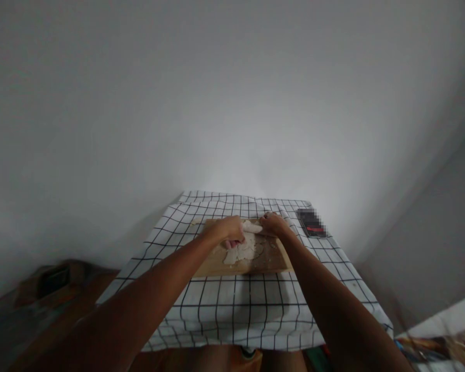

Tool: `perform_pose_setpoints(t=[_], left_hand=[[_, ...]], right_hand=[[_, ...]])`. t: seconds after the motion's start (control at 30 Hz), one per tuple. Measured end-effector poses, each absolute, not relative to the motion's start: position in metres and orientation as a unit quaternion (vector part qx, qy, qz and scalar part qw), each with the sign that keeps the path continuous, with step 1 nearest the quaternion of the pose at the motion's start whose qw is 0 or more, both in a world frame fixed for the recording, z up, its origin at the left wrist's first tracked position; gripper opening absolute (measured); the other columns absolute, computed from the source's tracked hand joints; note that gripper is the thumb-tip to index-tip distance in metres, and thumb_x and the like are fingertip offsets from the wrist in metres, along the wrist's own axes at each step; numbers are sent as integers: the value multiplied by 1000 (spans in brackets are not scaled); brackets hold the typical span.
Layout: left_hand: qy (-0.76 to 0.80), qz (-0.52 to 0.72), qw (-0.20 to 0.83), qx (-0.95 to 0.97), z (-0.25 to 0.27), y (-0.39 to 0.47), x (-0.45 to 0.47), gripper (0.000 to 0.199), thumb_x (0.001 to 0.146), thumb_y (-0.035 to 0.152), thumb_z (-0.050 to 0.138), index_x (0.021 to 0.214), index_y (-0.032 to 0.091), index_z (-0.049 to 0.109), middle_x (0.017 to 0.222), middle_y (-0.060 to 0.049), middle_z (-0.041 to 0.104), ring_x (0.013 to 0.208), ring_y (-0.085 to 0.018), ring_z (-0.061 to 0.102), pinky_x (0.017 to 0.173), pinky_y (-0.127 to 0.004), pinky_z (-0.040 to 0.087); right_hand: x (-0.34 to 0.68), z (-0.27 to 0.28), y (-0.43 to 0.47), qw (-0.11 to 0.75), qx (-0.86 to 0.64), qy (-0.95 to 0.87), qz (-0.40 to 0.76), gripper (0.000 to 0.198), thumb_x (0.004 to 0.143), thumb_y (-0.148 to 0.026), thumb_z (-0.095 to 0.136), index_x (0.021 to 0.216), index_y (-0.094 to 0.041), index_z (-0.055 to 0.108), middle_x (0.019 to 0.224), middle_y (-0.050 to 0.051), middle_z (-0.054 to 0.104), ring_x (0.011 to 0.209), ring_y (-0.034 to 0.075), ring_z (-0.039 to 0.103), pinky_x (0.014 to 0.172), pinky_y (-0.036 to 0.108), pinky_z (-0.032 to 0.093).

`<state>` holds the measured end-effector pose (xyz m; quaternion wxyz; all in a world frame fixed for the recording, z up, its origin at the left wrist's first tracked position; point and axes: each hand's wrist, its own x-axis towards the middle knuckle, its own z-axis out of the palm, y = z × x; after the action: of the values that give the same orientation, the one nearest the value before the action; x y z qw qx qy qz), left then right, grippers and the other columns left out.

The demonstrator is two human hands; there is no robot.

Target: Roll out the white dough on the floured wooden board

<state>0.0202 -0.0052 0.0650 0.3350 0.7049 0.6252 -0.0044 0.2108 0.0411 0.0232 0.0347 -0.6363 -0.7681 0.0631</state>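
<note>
A ragged, flattened sheet of pale dough (242,251) lies on a wooden board (213,267). My left hand (231,230) is closed at the dough's left side, its fingers curled under. On the far right part of the board, my right hand (273,223) is also closed, with the fingers partly hidden. Between both hands runs a thick, pale, rounded length (251,227) that looks like a rolled-up edge of the dough. Dough crumbs are scattered over the board around the sheet.
A white tablecloth with black grid lines (232,297) covers the table. Right of the board lies a dark, pixelated flat object (313,223). A pale wall (232,103) rises behind the table. Dark clutter (54,281) sits at the lower left, more items at the lower right.
</note>
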Motion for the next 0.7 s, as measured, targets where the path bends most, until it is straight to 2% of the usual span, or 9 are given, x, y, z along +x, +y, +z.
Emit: perform_pose_setpoints(t=[0.17, 0.37, 0.53, 0.7], left_hand=[[607, -1, 370, 703, 68, -7, 19, 15, 77, 23, 72, 67, 14, 68, 55, -2, 63, 56, -15, 63, 62, -29, 57], [621, -14, 303, 723, 64, -7, 22, 16, 81, 21, 66, 67, 13, 67, 57, -2, 62, 53, -13, 60, 56, -26, 54], [592, -20, 363, 719, 61, 0, 16, 16, 83, 26, 67, 72, 14, 67, 62, -2, 65, 56, -14, 63, 58, -25, 56], [602, -30, 310, 735, 63, -1, 16, 18, 82, 27, 67, 70, 13, 66, 63, -4, 66, 59, -16, 65, 57, -26, 56]], right_hand=[[211, 19, 46, 53, -658, -748, 63, 41, 101, -45, 42, 130, -29, 66, 131, 10, 66, 123, 30, 60, 98, 42, 48], [213, 9, 55, 71, -675, -731, 70, 43, 103, -45, 37, 130, -27, 65, 135, 12, 64, 125, 29, 59, 97, 41, 48], [214, 4, 58, 82, -682, -722, 81, 44, 102, -46, 38, 128, -24, 66, 135, 14, 64, 126, 31, 58, 97, 44, 49], [213, 2, 62, 99, -687, -714, 92, 48, 100, -49, 38, 129, -21, 65, 137, 17, 62, 128, 33, 56, 98, 48, 49]])
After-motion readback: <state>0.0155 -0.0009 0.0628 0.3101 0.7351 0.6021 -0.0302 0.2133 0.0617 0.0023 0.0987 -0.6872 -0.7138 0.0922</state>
